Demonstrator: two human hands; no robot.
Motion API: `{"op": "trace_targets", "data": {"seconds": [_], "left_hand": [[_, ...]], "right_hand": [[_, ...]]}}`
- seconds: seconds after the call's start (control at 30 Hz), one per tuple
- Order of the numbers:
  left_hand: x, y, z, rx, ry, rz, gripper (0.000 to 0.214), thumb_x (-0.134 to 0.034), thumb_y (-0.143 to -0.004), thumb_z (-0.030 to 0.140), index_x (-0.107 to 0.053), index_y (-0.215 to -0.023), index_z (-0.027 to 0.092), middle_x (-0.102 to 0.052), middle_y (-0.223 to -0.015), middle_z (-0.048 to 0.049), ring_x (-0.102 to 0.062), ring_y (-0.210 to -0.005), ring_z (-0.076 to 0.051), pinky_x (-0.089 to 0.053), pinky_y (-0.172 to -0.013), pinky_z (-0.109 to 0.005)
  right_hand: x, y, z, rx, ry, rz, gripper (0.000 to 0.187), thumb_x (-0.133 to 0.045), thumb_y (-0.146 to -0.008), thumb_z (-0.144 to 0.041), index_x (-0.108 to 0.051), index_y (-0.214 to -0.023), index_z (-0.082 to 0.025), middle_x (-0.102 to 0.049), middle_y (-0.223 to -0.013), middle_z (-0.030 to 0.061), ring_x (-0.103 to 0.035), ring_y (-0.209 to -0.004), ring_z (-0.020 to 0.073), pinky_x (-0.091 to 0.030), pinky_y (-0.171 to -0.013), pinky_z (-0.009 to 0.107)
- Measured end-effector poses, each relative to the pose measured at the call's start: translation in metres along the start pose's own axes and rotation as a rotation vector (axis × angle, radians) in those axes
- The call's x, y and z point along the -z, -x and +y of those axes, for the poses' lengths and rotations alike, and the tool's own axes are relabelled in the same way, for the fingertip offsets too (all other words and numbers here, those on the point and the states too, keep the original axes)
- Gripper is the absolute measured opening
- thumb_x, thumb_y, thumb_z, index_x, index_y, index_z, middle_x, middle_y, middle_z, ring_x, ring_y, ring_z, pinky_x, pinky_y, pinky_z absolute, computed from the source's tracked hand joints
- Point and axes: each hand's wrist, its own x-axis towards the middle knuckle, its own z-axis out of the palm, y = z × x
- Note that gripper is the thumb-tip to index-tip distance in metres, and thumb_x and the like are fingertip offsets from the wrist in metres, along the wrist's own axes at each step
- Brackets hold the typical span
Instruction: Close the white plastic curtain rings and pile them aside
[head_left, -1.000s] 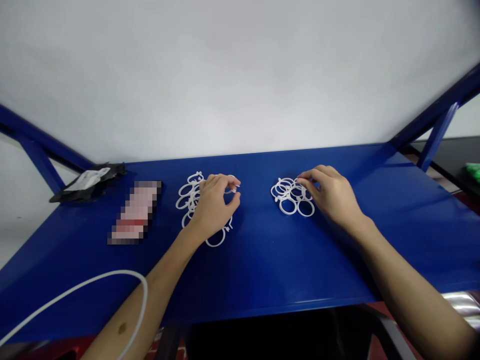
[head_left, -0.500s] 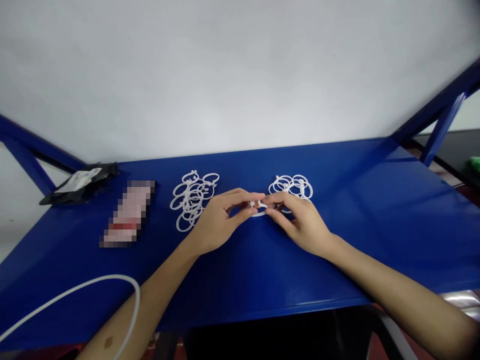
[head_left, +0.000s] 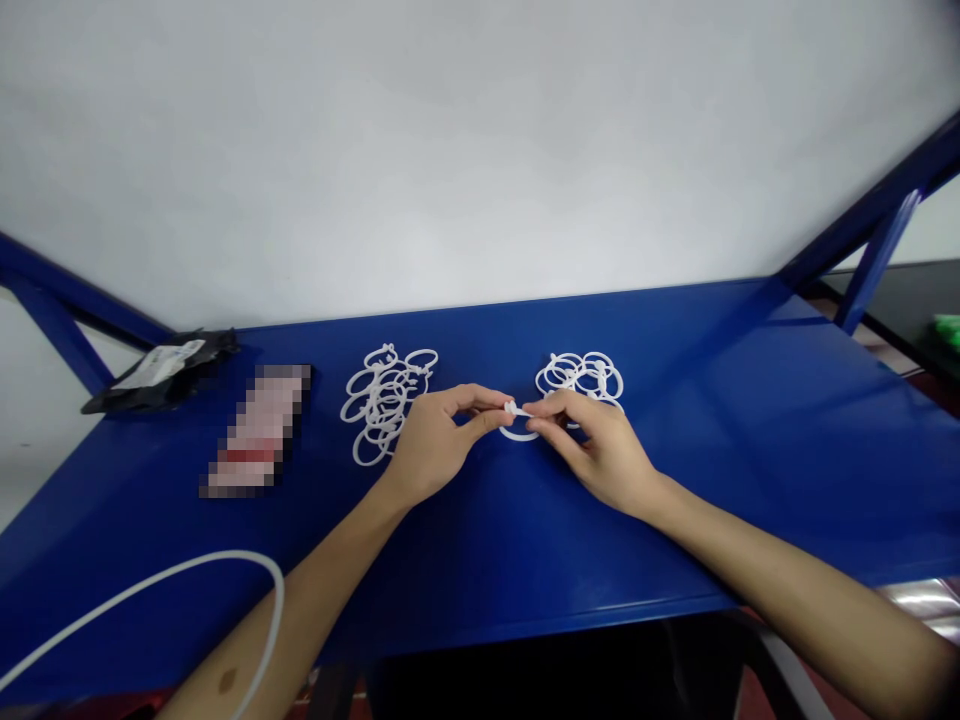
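A white plastic curtain ring (head_left: 519,435) with a snap end is held between my two hands above the table's middle. My left hand (head_left: 450,435) pinches it near the clasp with thumb and fingertips. The opposite side is gripped by my right hand (head_left: 596,445), thumb below and fingers above. At the clasp the two ends meet or nearly meet; whether they are locked I cannot tell. Beyond my left hand lies a heap of similar white rings (head_left: 384,398). Another pile of rings (head_left: 574,372) sits just behind my right hand, which partly hides it.
A blue table (head_left: 712,400) stretches in front of a pale wall. At the left lie a black plastic package (head_left: 161,370) with a white label and a blurred pinkish flat object (head_left: 259,430). A white cable (head_left: 187,563) loops across my left forearm. Blue frame bars (head_left: 881,260) rise at both sides.
The gap between the ring's two ends has narrowed at the clasp. My left fingers have drawn back slightly, and more of the ring's lower curve shows.
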Motion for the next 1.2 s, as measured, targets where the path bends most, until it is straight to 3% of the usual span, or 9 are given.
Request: {"op": "trace_targets", "data": {"seconds": [0.3,0.67,0.77,0.87,0.97,1.03,1.1,1.2], "left_hand": [[-0.011,0.009,0.001,-0.117,-0.076,0.113,0.004,-0.075,-0.086,0.028,-0.079,-0.085,0.028,-0.077,-0.082,0.0014,-0.071,-0.074,-0.015,-0.058,-0.071,-0.029],[-0.013,0.014,0.006,-0.330,-0.179,0.118,0.011,-0.071,-0.089,0.017,-0.077,-0.084,0.024,-0.073,-0.078,0.0021,-0.068,-0.068,-0.010,-0.056,-0.064,-0.022],[-0.007,0.010,0.008,-0.388,-0.251,0.076,0.005,-0.072,-0.090,0.023,-0.076,-0.091,0.024,-0.075,-0.083,0.0007,-0.067,-0.071,-0.012,-0.056,-0.065,-0.024],[0.005,0.001,0.006,-0.444,-0.458,0.067,0.016,-0.063,-0.096,0.028,-0.073,-0.108,0.024,-0.077,-0.095,-0.0020,-0.068,-0.083,-0.017,-0.057,-0.080,-0.032],[0.020,-0.009,-0.006,-0.380,-0.794,0.167,0.028,-0.053,-0.099,0.025,-0.067,-0.123,0.019,-0.074,-0.109,-0.0076,-0.063,-0.103,-0.026,-0.049,-0.099,-0.048],[0.029,-0.014,-0.016,-0.264,-0.972,0.191,0.033,-0.053,-0.098,0.027,-0.064,-0.127,0.017,-0.070,-0.117,-0.0117,-0.058,-0.111,-0.032,-0.046,-0.099,-0.052],[0.035,-0.018,-0.026,-0.167,-1.081,0.155,0.033,-0.055,-0.097,0.029,-0.065,-0.125,0.016,-0.067,-0.121,-0.0125,-0.054,-0.114,-0.035,-0.045,-0.098,-0.052],[0.038,-0.020,-0.033,-0.103,-1.157,0.084,0.026,-0.054,-0.097,0.028,-0.070,-0.114,0.018,-0.068,-0.119,-0.0107,-0.053,-0.114,-0.035,-0.044,-0.096,-0.050]], "right_hand": [[0.002,0.003,-0.006,0.079,0.030,0.029,0.012,-0.055,-0.100,-0.020,-0.067,-0.098,-0.021,-0.070,-0.084,0.0032,-0.063,-0.077,0.0173,-0.053,-0.074,0.034],[0.001,0.006,-0.007,0.119,0.036,-0.028,0.017,-0.050,-0.102,-0.018,-0.067,-0.098,-0.020,-0.068,-0.082,0.0044,-0.060,-0.075,0.0178,-0.051,-0.069,0.033],[0.004,0.001,-0.005,0.142,0.088,-0.022,0.016,-0.051,-0.102,-0.020,-0.067,-0.102,-0.021,-0.070,-0.087,0.0044,-0.062,-0.080,0.0182,-0.053,-0.074,0.034],[0.016,-0.008,0.003,0.157,0.230,0.043,0.017,-0.052,-0.101,-0.022,-0.069,-0.102,-0.021,-0.072,-0.095,0.0068,-0.064,-0.090,0.0208,-0.053,-0.081,0.037],[0.034,-0.018,0.022,0.054,0.387,0.198,0.018,-0.056,-0.099,-0.026,-0.072,-0.098,-0.021,-0.071,-0.097,0.0090,-0.064,-0.092,0.0236,-0.052,-0.081,0.039],[0.047,-0.024,0.038,-0.084,0.456,0.292,0.019,-0.058,-0.096,-0.029,-0.075,-0.096,-0.021,-0.070,-0.089,0.0087,-0.063,-0.084,0.0238,-0.052,-0.075,0.039],[0.056,-0.027,0.052,-0.215,0.442,0.280,0.019,-0.060,-0.093,-0.031,-0.077,-0.093,-0.021,-0.071,-0.086,0.0070,-0.063,-0.076,0.0220,-0.051,-0.072,0.039],[0.063,-0.030,0.065,-0.353,0.407,0.206,0.021,-0.060,-0.090,-0.032,-0.078,-0.091,-0.022,-0.075,-0.090,0.0074,-0.067,-0.080,0.0236,-0.050,-0.075,0.039]]}}
